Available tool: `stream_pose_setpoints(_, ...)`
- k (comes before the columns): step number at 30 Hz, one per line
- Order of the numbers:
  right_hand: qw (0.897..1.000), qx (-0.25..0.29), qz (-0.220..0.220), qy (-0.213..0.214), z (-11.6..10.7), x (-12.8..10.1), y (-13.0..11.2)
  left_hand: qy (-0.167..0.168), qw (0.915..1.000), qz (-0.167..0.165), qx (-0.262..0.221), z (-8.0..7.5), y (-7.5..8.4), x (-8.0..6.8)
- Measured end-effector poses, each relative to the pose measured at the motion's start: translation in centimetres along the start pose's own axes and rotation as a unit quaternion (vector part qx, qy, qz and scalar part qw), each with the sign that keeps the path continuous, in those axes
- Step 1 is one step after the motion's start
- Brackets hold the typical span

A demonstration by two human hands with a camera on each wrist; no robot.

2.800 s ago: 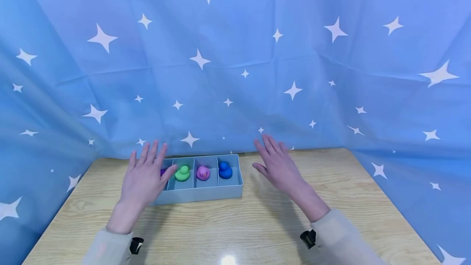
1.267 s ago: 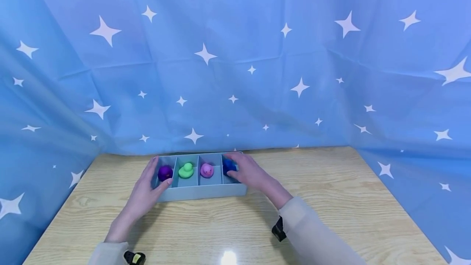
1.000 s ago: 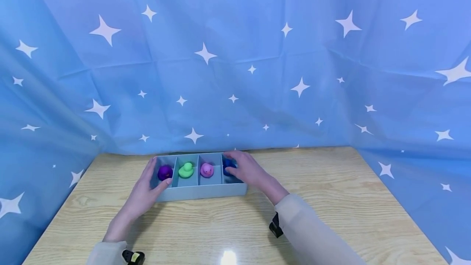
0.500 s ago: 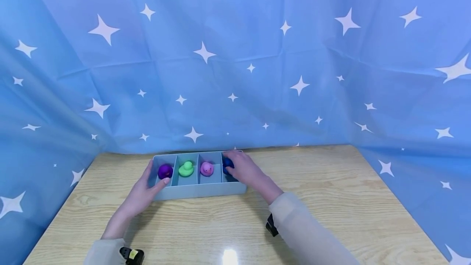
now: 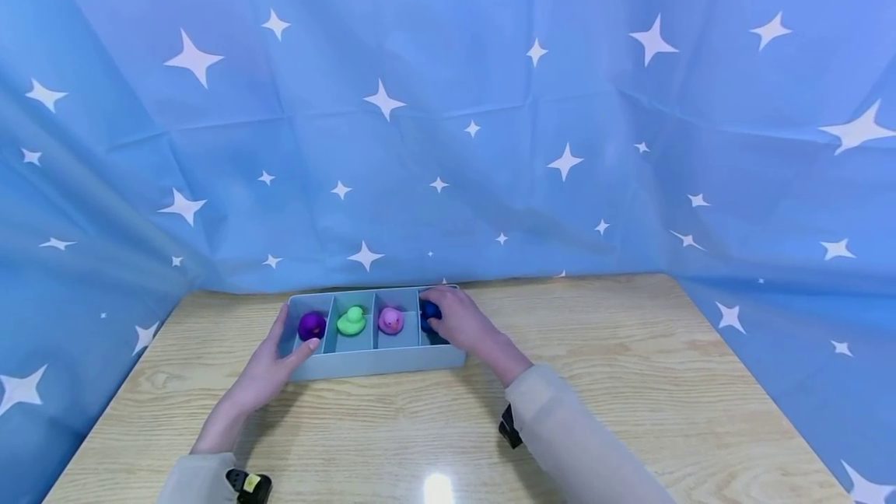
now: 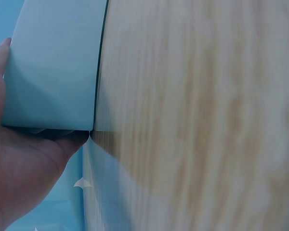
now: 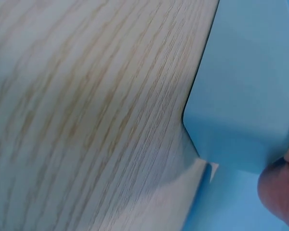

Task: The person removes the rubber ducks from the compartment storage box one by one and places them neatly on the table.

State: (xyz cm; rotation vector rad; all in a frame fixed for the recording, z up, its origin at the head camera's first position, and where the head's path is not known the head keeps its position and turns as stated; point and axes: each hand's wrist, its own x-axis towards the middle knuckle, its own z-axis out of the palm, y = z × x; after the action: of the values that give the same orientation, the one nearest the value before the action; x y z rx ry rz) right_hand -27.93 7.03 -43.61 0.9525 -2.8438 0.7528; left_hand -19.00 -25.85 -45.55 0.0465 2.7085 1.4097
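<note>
A light blue tray (image 5: 371,362) with several compartments lies at the back of the wooden table (image 5: 630,379). It holds a purple duck (image 5: 311,325), a green duck (image 5: 351,321), a pink duck (image 5: 390,320) and a blue duck (image 5: 428,309), one per compartment. My left hand (image 5: 276,356) grips the tray's left end, thumb on the front rim by the purple duck. My right hand (image 5: 458,323) reaches into the rightmost compartment, fingers curled round the blue duck, which is half hidden. The left wrist view shows the left hand's palm (image 6: 24,173) against the tray corner (image 6: 53,67).
A blue cloth with white stars (image 5: 448,115) hangs behind and on both sides of the table. The right wrist view shows the tray's outer corner (image 7: 250,96) resting on the wood grain (image 7: 86,96), with a bit of the right hand (image 7: 279,192) below it.
Both hands came down from hovering above the tray. The left took hold of the tray's left end, and the right went into the rightmost compartment and curled its fingers round the blue duck.
</note>
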Motion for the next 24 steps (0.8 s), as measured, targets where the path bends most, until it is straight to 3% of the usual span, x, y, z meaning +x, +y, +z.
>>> stream_pose_setpoints(16,0.999,-0.027,-0.026,-0.004,-0.21,0.38,0.03,0.000,1.0000,0.003,-0.003,-0.07,-0.13,0.06)
stream_pose_setpoints(24,0.996,-0.064,-0.064,-0.017,-0.37,0.39,0.23,0.000,1.0000,0.003,-0.004,0.03,-0.11,-0.02)
